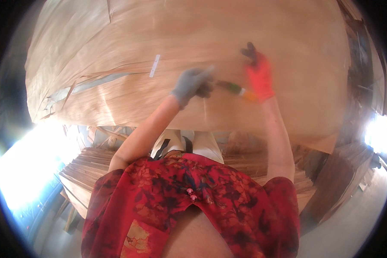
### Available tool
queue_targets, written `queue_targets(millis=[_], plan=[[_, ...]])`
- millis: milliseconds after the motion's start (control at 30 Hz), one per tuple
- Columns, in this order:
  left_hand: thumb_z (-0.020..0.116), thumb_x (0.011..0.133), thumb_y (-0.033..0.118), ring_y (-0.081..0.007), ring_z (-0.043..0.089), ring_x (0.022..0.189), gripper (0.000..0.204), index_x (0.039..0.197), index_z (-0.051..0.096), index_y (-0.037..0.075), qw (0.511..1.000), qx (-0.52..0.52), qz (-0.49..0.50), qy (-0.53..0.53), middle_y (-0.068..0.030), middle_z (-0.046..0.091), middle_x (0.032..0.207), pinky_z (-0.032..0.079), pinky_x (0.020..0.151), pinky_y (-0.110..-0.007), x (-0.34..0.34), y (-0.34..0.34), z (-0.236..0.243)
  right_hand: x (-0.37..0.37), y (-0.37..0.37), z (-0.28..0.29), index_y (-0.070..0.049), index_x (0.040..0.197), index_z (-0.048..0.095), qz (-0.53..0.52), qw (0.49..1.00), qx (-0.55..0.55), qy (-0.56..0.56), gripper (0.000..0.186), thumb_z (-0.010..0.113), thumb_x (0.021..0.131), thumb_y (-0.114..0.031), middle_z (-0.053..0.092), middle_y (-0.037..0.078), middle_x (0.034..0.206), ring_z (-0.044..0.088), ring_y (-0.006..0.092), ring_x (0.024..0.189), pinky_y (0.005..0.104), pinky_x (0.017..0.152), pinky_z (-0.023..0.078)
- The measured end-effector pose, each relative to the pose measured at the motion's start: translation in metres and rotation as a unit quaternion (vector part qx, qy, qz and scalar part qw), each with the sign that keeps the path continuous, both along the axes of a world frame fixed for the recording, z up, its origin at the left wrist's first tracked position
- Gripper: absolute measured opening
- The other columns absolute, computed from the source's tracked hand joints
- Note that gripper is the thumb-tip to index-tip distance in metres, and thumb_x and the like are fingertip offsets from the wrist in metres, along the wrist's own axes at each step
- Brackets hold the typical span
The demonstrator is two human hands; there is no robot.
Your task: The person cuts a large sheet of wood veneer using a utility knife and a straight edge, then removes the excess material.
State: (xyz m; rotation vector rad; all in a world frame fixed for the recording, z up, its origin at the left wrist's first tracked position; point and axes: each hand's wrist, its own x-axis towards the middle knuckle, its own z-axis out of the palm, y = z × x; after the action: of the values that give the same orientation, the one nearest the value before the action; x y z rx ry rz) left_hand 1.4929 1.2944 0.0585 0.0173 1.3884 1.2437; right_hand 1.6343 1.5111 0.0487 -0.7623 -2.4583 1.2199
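Tool with orange-yellow end [234, 88], blurred, lies right of frame centre, above a broad wood veneer sheet [305, 94] filling the upper frame. Right hand [260, 79], orange-gloved, adjoins its orange-yellow end; left hand [189, 86], grey-gloved, sits near its dark end, fingers of both blurred, grip indeterminable. White strip [155, 66] on sheet, upper left of centre; stacked veneer [84, 171] lower left.
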Motion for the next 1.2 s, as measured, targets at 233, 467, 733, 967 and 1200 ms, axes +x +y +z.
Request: queue_targets(millis=[233,467,733,967,1200], plan=[[0.058,0.102,0.033,-0.0192,0.067,0.053,0.033,0.102,0.067,0.001,1.0,-0.012,-0.002,0.006,-0.0129,0.071,0.077,0.053,0.048,-0.028,0.012,0.051,-0.001,0.014,0.013,-0.049,-0.017,0.147,0.048,0.086,0.991,0.1,-0.019,0.075,0.071,0.08,0.006,0.065,0.007,0.128,0.057,0.0278,0.113,0.0391,0.1,0.048],[0.058,0.101,0.031,-0.0196,0.069,0.06,0.031,0.101,0.068,0.001,1.0,0.01,0.003,-0.024,-0.0107,0.072,0.082,0.056,0.055,-0.033,0.021,0.09,-0.017,0.02,0.013,-0.047,-0.019,0.147,0.047,0.049,0.996,0.054,-0.059,0.076,0.072,0.078,0.003,0.061,0.01,0.13,0.056,0.0313,0.117,0.0413,0.099,0.048],[0.055,0.1,0.029,-0.0212,0.068,0.061,0.031,0.101,0.068,0.001,0.961,0.124,-0.093,0.228,-0.0112,0.072,0.083,0.056,0.056,-0.034,0.014,0.087,-0.069,0.012,0.017,-0.058,-0.022,0.137,0.056,0.18,0.967,0.175,-0.051,0.053,0.065,0.086,-0.009,0.061,0.006,0.13,0.055,0.0321,0.119,0.0421,0.095,0.047],[0.053,0.101,0.032,-0.0231,0.068,0.059,0.035,0.105,0.066,0.0,0.999,-0.003,-0.032,0.003,-0.0166,0.072,0.082,0.056,0.054,-0.033,0.008,0.026,0.009,0.005,0.011,-0.04,-0.028,0.124,0.066,0.251,0.901,0.351,-0.05,0.04,0.064,0.086,-0.013,0.06,0.004,0.135,0.053,0.0351,0.123,0.0451,0.1,0.046],[0.059,0.096,0.02,-0.0286,0.07,0.078,0.022,0.111,0.066,0.005,0.783,-0.018,-0.127,0.609,-0.0131,0.071,0.091,0.054,0.071,-0.039,0.011,-0.071,0.01,0.03,-0.009,-0.002,-0.014,0.135,0.058,0.209,0.932,0.292,-0.049,0.045,0.064,0.09,-0.012,0.052,0.011,0.143,0.048,0.0379,0.127,0.0457,0.106,0.041]])
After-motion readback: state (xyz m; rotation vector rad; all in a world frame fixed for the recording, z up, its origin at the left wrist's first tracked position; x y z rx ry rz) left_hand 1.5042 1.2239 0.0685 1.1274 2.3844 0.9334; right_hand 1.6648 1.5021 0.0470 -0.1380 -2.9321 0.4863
